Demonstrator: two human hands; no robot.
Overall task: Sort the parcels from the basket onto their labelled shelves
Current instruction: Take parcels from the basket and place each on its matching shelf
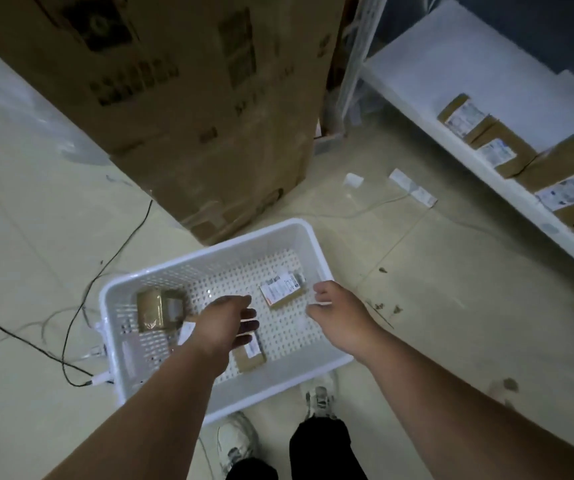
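Observation:
A white perforated basket (140,282) sits on the floor in front of my feet. Inside lie a tape-wrapped brown parcel (155,308) at the left, a small labelled parcel (283,289) near the far right, and another small brown parcel (251,356) near the front, partly under my left hand. My left hand (228,318) hovers over the basket's middle with fingers loosely bent, holding nothing. My right hand (334,313) reaches over the basket's right rim, fingers relaxed and empty, just right of the labelled parcel.
A large cardboard box (192,98) stands behind the basket. A white shelf (451,74) at the right carries several labelled brown parcels (569,178). Black and white cables (71,323) trail on the floor at left. Paper scraps (413,188) lie near the shelf.

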